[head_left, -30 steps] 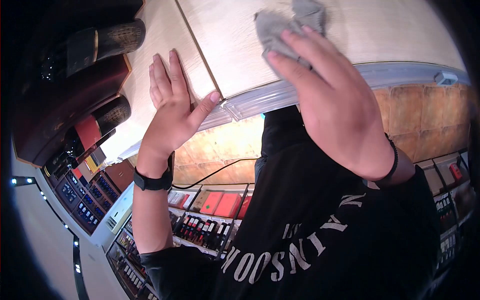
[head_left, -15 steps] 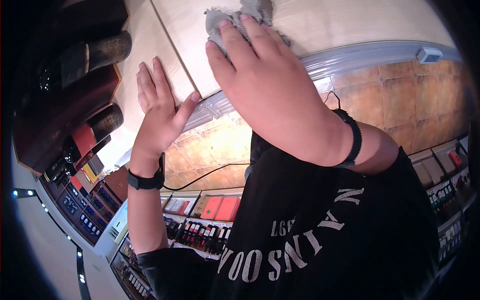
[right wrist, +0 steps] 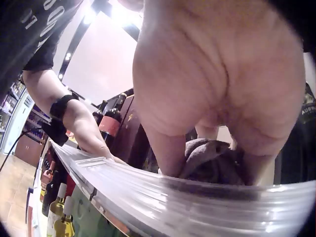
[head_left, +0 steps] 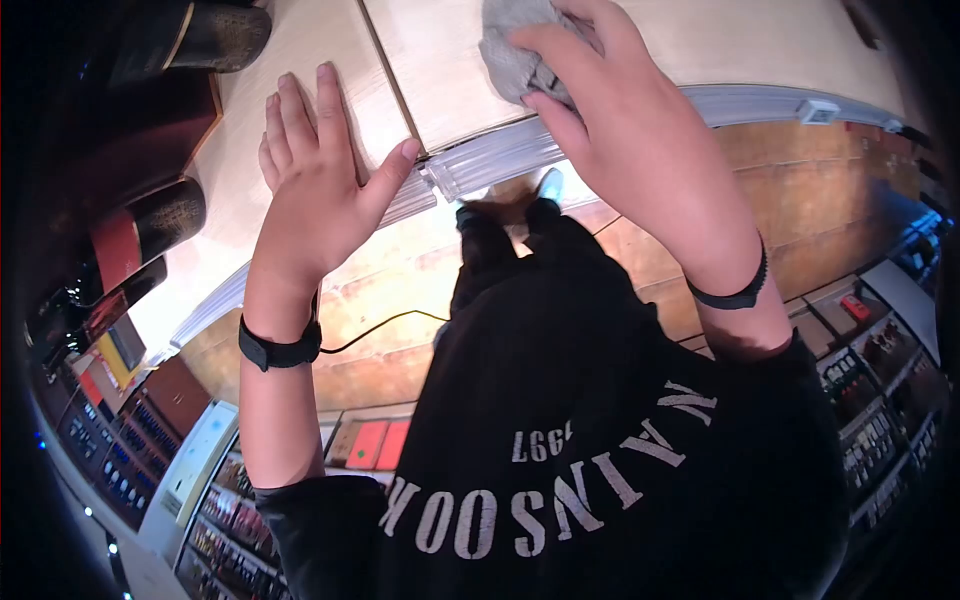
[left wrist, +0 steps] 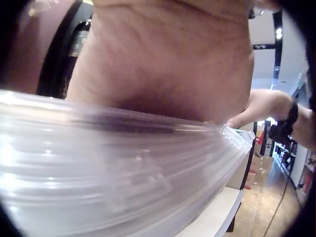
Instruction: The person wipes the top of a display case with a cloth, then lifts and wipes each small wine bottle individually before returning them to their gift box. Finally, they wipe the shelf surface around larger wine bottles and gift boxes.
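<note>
My left hand (head_left: 318, 195) lies flat on a pale wood-grain surface (head_left: 300, 45), fingers spread and thumb near the front edge, beside a dark seam (head_left: 388, 75). To the right of the seam, my right hand (head_left: 645, 135) grips a bunched grey cloth (head_left: 505, 60) against the same surface. In the right wrist view the grey cloth (right wrist: 205, 155) shows between thumb and fingers, its lower part hidden behind the clear ribbed edge strip (right wrist: 148, 192). The left wrist view shows the base of my left hand (left wrist: 168, 64) just over the strip.
Dark bottles (head_left: 165, 220) and a dark red box (head_left: 120, 130) stand along the surface's left side. A small white block (head_left: 818, 111) sits on the edge strip at right. Bottles (right wrist: 61, 217) stand below the strip. Bottle shelves (head_left: 865, 440) line the room behind the person.
My right hand swept the cloth leftward, then back right, and its fingers have drawn in round it. The left hand stays planted. The head view has tipped, bringing legs and shoes into sight.
</note>
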`<state>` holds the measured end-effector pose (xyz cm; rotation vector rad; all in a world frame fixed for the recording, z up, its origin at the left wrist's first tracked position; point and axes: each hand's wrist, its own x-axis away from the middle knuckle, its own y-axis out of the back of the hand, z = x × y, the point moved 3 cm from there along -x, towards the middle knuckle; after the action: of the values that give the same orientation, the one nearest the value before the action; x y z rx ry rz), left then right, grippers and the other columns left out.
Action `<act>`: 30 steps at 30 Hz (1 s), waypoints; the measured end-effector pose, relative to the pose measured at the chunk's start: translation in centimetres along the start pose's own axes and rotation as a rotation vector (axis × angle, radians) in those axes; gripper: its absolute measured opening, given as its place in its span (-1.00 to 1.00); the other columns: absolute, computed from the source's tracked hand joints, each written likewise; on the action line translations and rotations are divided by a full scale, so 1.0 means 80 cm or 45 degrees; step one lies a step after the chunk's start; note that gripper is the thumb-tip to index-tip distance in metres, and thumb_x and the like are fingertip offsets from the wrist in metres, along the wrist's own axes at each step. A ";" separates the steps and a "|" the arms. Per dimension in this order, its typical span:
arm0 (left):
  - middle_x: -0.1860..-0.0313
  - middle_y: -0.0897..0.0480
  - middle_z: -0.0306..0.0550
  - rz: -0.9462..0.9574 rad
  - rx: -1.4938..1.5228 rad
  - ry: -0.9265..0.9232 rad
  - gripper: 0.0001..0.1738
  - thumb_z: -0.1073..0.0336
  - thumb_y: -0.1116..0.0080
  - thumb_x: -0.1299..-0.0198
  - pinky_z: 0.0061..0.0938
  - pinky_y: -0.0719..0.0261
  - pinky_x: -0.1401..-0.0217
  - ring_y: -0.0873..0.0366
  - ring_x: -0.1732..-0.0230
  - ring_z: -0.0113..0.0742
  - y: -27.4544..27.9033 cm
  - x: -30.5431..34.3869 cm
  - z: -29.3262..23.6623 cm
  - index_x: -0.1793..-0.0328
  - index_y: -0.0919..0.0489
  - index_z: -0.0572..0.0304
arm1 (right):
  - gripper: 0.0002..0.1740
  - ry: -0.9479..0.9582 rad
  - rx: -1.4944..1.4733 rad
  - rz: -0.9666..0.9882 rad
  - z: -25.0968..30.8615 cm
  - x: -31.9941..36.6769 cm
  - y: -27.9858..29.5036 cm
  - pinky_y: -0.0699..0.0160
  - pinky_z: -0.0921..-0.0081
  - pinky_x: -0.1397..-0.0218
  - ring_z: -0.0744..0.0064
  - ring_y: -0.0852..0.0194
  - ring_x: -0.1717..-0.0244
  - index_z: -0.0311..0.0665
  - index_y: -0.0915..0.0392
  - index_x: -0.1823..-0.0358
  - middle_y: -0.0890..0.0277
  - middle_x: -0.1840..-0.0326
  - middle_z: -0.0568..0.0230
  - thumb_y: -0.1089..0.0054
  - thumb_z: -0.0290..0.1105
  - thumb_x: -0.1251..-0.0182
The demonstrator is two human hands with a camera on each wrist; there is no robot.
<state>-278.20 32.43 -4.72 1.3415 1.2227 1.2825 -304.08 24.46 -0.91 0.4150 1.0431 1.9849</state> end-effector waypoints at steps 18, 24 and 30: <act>-0.82 0.08 0.68 -0.239 0.409 -0.013 0.21 -0.43 -0.14 -0.43 0.37 0.31 -0.82 0.23 -0.86 0.55 -0.008 0.014 0.004 -0.87 -0.06 0.34 | -0.74 0.220 0.733 0.368 0.056 -0.120 -0.032 -0.73 -0.02 -0.06 -0.28 -0.69 0.01 -0.34 -0.54 -0.12 -0.61 -0.01 -0.16 -0.23 -0.55 -0.44; -0.82 -0.02 0.57 -0.257 0.578 -0.092 0.06 -0.29 -0.26 -0.43 0.27 0.23 -0.86 0.13 -0.87 0.41 0.009 0.034 0.025 -0.82 -0.23 0.28 | -0.78 0.202 0.784 0.534 0.053 -0.199 -0.037 -0.69 -0.01 -0.06 -0.28 -0.70 0.01 -0.37 -0.53 -0.05 -0.63 0.01 -0.17 -0.28 -0.46 -0.47; -0.86 -0.16 0.18 -0.277 0.555 -0.134 -0.02 -0.21 -0.37 -0.35 0.22 0.18 -0.88 -0.02 -0.87 0.09 0.009 0.060 0.053 -0.80 -0.33 -0.02 | -0.71 0.089 0.950 0.737 0.051 -0.269 -0.044 -0.65 -0.03 -0.16 -0.32 -0.69 -0.07 -0.41 -0.48 -0.08 -0.68 -0.04 -0.27 -0.20 -0.30 -0.60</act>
<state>-274.00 37.22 -3.69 1.5061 1.5843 0.8090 -286.92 10.51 0.53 1.1571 1.8635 2.0261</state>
